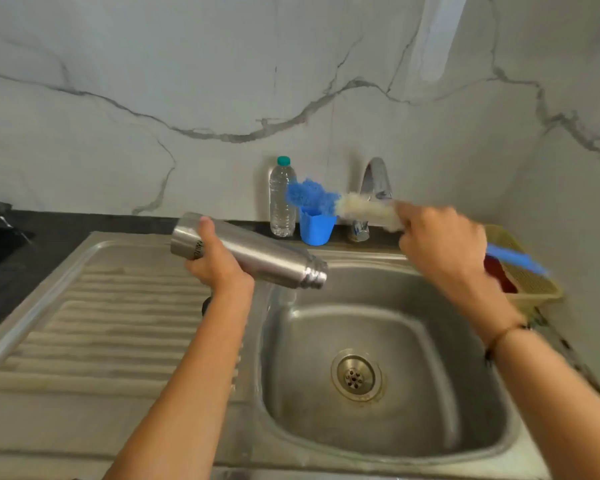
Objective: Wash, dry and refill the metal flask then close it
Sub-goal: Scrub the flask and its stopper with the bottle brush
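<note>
Flask (250, 252) of bare metal is held nearly level above the left rim of the sink (388, 341), its base toward the drainboard (111, 323) and its open threaded mouth tipped slightly down over the basin. No cap is seen on it. It is judged to be stiff and fairly light while empty, but smooth and probably slippery when wet, so a full wrap around the lower body, near the base, is judged the surest hold; the narrow threaded neck offers little purchase. The left hand (215, 261) is closed around the flask's body close to the base, with the thumb laid across the top. Behind, on the counter (66, 223), a clear plastic bottle (282, 199) with a teal cap stands just beside a blue cup (316, 226), and a tap (374, 188) rises further right. The right hand (440, 237) is closed around a bottle brush (347, 206), gripped at the base of the pale bristles, the blue tip pointing left and the blue handle projecting behind the wrist; the brush is blurred. A yellow basket (534, 289) sits at the far right.
</note>
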`<state>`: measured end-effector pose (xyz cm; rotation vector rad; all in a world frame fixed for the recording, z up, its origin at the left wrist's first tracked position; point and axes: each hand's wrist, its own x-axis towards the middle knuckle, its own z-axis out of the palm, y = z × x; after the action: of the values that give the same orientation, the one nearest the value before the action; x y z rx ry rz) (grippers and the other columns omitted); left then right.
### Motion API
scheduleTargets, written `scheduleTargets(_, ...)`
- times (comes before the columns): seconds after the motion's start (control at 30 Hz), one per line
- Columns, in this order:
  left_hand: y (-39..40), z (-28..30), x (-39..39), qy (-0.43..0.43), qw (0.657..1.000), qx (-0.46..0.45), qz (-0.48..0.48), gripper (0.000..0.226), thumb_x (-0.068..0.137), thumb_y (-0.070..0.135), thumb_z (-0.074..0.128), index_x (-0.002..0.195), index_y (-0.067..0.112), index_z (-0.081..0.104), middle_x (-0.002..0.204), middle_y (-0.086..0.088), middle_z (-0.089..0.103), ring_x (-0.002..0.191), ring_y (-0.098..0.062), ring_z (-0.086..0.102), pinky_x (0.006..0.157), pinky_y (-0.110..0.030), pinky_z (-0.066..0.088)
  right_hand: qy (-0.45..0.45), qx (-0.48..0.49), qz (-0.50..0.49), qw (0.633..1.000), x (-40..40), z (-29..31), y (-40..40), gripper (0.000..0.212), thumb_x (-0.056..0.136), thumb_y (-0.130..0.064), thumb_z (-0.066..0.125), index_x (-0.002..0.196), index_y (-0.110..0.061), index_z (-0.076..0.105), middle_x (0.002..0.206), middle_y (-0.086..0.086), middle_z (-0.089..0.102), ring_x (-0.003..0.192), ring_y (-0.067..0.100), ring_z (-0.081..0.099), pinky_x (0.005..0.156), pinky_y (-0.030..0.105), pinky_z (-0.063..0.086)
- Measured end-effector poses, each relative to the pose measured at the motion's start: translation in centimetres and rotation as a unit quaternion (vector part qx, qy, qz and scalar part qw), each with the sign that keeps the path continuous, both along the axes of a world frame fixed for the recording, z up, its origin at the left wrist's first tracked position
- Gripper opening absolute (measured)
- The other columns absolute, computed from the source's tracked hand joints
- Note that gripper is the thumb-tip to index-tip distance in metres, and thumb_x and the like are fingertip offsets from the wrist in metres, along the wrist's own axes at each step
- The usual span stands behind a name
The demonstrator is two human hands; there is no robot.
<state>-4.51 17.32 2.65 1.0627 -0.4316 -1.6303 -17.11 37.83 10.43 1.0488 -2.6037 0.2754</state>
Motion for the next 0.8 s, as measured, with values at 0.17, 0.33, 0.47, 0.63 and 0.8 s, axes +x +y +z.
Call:
scheduleTargets(0.17, -0.6, 0.7, 1.7, 0.015, 0.999, -0.026, 0.018, 0.064, 0.075, 0.05, 0.073, 0.122, 0.017, 0.045, 0.106, 0.001, 0.064, 0.092, -0.015, 0.066, 0.079, -0.036, 0.058, -0.332, -0.296, -0.019, 0.896, 2.3, -13.9, 3.6, 0.036, 0.084, -0.001, 0.053, 0.083, -0.033, 0.069, 0.073, 0.012, 0.065, 0.066, 0.019, 0.055, 0.063, 0.032, 0.041)
scheduleTargets(0.33, 0.1, 0.8, 2.0, 0.012, 0.999, -0.024, 0.025, 0.061, 0.077, 0.051, 0.07, 0.12, 0.014, 0.048, 0.105, 0.002, 0.064, 0.09, -0.014, 0.066, 0.071, -0.03, 0.057, -0.436, -0.411, 0.022, 0.8, 3.5, -20.6, 4.0, 0.032, 0.078, 0.012, 0.045, 0.054, -0.009, 0.043, 0.053, 0.003, 0.039, 0.053, 0.016, 0.032, 0.055, 0.032, 0.027)
scheduleTargets(0.47, 0.3, 1.0, 2.0, 0.013, 0.999, -0.015, 0.032, 0.057, 0.077, 0.053, 0.068, 0.115, 0.015, 0.047, 0.104, 0.003, 0.063, 0.091, -0.014, 0.064, 0.076, -0.031, 0.055, -0.451, -0.441, 0.043, 0.775, 3.0, -21.7, 4.0, 0.027, 0.076, 0.016, 0.043, 0.054, 0.0, 0.039, 0.053, 0.006, 0.037, 0.054, 0.017, 0.029, 0.053, 0.029, 0.025)
scheduleTargets(0.63, 0.1, 1.6, 1.9, 0.018, 0.999, -0.036, 0.024, 0.054, 0.076, 0.05, 0.07, 0.111, 0.016, 0.047, 0.102, 0.002, 0.062, 0.09, -0.014, 0.063, 0.079, -0.033, 0.054, -0.462, -0.416, 0.057, 0.782, 3.0, -22.1, 4.8, 0.034, 0.077, 0.016, 0.044, 0.053, -0.007, 0.046, 0.055, 0.005, 0.033, 0.056, 0.018, 0.026, 0.054, 0.03, 0.022)
scheduleTargets(0.8, -0.7, 2.0, 2.0, -0.033, 0.995, -0.092, -0.005, 0.073, 0.072, 0.047, 0.074, 0.129, 0.02, 0.037, 0.12, 0.001, 0.058, 0.106, -0.018, 0.059, 0.094, -0.039, 0.049, -0.418, -0.346, 0.07, 0.837, 2.6, -21.9, 5.3, 0.048, 0.083, -0.001, 0.05, 0.055, -0.04, 0.057, 0.055, -0.003, 0.036, 0.06, 0.016, 0.029, 0.059, 0.032, 0.028)
